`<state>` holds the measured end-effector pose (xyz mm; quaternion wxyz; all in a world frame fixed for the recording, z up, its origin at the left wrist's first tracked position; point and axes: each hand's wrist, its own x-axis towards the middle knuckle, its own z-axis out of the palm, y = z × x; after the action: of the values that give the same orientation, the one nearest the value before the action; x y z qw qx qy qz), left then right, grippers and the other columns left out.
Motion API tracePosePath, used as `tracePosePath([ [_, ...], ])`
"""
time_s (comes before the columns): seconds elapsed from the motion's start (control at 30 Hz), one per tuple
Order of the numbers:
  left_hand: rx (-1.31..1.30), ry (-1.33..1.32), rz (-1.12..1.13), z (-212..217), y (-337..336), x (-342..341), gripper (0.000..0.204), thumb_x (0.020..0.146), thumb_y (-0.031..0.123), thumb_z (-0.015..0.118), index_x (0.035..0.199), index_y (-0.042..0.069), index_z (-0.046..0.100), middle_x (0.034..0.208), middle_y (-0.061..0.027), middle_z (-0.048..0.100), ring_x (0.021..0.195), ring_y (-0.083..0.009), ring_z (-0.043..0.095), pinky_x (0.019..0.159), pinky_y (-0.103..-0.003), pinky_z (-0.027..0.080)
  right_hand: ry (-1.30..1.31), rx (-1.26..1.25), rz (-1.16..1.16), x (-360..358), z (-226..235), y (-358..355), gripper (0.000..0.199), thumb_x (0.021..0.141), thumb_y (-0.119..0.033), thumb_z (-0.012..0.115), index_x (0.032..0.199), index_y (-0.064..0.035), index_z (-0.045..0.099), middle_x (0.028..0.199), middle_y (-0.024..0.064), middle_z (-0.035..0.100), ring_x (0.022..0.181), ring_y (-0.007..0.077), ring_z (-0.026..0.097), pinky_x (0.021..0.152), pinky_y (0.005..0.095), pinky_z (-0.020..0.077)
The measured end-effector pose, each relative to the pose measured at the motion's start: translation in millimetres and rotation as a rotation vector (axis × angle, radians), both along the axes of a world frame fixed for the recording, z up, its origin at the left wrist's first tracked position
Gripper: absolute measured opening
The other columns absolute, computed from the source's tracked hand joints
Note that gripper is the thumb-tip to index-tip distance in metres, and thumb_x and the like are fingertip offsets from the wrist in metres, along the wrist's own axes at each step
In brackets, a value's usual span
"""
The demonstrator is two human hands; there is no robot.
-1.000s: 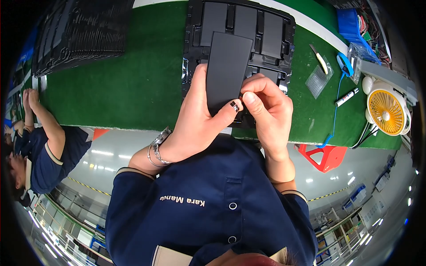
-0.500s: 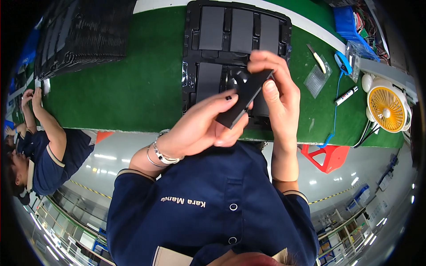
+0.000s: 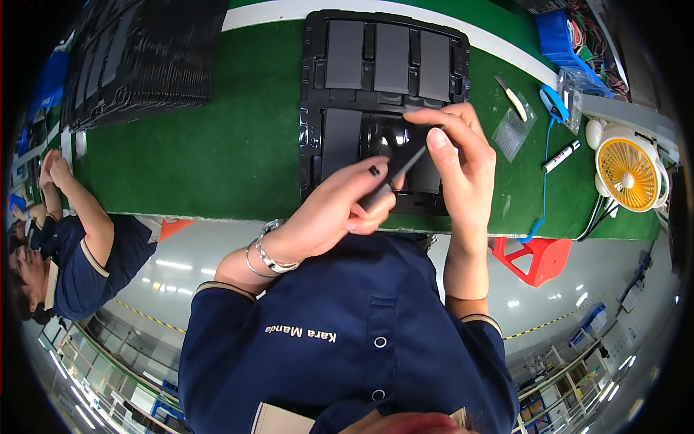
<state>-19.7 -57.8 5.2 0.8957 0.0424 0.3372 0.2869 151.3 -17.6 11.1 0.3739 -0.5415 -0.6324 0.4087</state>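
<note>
A flat black rectangular panel [image 3: 409,164] is held over the tray, turned nearly edge-on. My left hand [image 3: 336,206] is closed on its near end, thumb on top and fingers curled beneath. At the far end, my right hand [image 3: 466,163] grips it between thumb and fingers. Below them lies a black moulded tray [image 3: 309,94] on the green table. Dark grey panels [image 3: 392,58] fill its far row, and another panel [image 3: 342,137] sits at the near left. The near middle pocket [image 3: 383,134] shows bare, shiny plastic; my hands partly cover the near right one.
A tall stack of black trays [image 3: 152,58] stands at left. Rightward lie a knife [image 3: 516,103], clear bubble bag [image 3: 512,137], blue wrist strap [image 3: 554,105], marker [image 3: 562,157], yellow-and-white fan [image 3: 627,181] and blue bin [image 3: 571,54]. A red stool [image 3: 535,260] and co-worker [image 3: 79,260] are beyond the near edge.
The held panel has tilted from showing its broad face to nearly edge-on. My right hand has shifted slightly right and nearer; both hands keep hold. The co-worker's hands have moved slightly.
</note>
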Motion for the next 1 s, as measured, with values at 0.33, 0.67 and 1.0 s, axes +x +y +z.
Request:
tracePosePath([
  [0.33, 1.127, 1.286, 0.243, -30, 3, -57, 0.035, 0.092, 0.006, 0.053, 0.126, 0.001, 0.050, 0.087, -0.0039, 0.059, 0.077, -0.0142, 0.055, 0.073, -0.027, 0.045, -0.213, 0.019, 0.092, 13, -7, 23, 0.025, 0.087, -0.002, 0.055, 0.109, -0.0056, 0.064, 0.081, 0.0094, 0.059, 0.073, 0.0201, 0.052, 0.069, 0.0310, 0.0442],
  [0.67, 1.377, 1.671, -0.171, -39, -1, -67, 0.045, 0.085, 0.006, 0.059, 0.130, 0.005, 0.052, 0.130, -0.0120, 0.048, 0.126, -0.0332, 0.042, 0.103, -0.046, 0.034, -0.548, 0.376, 0.255, -18, -19, 11, 0.039, 0.072, -0.011, 0.073, 0.110, -0.0051, 0.062, 0.111, 0.0104, 0.055, 0.099, 0.0298, 0.053, 0.086, 0.0393, 0.0449],
  [1.0, 1.350, 1.660, -0.186, -37, 0, -67, 0.049, 0.084, 0.004, 0.060, 0.131, 0.005, 0.050, 0.133, -0.0107, 0.049, 0.128, -0.0315, 0.041, 0.105, -0.043, 0.033, -0.722, 0.481, 0.381, -48, -34, 33, 0.054, 0.061, -0.028, 0.081, 0.106, -0.0043, 0.061, 0.112, 0.0081, 0.055, 0.107, 0.0277, 0.051, 0.088, 0.0395, 0.0420],
])
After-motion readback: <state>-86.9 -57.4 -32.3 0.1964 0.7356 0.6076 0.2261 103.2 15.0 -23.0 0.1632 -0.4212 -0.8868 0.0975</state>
